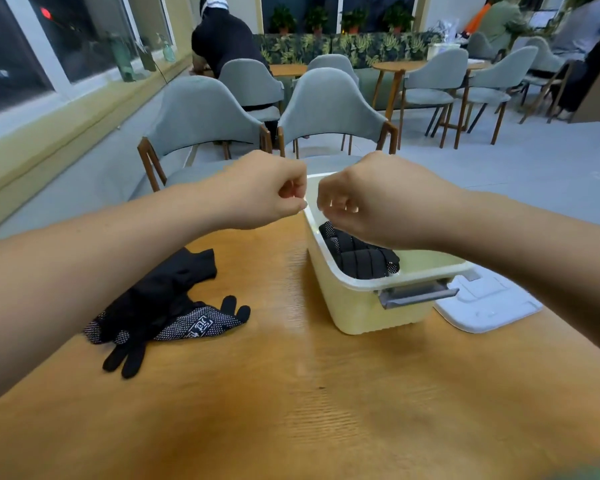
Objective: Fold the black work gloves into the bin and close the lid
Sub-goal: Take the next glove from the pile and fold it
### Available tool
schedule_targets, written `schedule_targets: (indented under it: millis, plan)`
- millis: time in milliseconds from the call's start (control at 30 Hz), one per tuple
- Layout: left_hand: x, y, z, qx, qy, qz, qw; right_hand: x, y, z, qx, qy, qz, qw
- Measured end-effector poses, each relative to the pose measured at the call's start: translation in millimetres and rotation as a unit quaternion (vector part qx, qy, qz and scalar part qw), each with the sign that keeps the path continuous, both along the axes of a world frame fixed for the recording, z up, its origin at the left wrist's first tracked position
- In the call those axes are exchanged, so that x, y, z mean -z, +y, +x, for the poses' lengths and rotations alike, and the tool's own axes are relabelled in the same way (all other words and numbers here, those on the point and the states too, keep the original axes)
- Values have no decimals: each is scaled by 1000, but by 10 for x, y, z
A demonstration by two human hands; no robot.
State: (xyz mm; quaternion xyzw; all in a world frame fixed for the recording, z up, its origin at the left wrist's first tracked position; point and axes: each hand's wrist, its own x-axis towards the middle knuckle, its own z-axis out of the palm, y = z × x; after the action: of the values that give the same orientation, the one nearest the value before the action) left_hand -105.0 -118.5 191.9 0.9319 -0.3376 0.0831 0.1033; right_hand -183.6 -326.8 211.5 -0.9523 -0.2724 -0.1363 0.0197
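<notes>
A cream plastic bin (361, 306) with a grey handle stands on the wooden table, right of centre. Folded black gloves (357, 254) lie inside it. A loose pile of black work gloves (167, 306) with dotted palms lies on the table to the left. My left hand (264, 188) and my right hand (368, 199) hover close together above the bin's far left corner, both with fingers curled into fists and nothing visible in them. The white lid (489, 303) lies flat on the table behind the bin's right side.
The wooden table (291, 393) fills the foreground. Two grey chairs (329, 109) stand at its far edge. More chairs, small tables and seated people are farther back; windows run along the left wall.
</notes>
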Motion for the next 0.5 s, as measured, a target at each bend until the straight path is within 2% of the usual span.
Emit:
schedule_targets:
  millis: [267, 500]
  plan:
    - [259, 688, -402, -69, 47, 14, 996, 265, 398, -320, -50, -38, 18, 998]
    - [695, 1120, -646, -98, 78, 31, 992, 765, 678, -652, -83, -22, 53, 995]
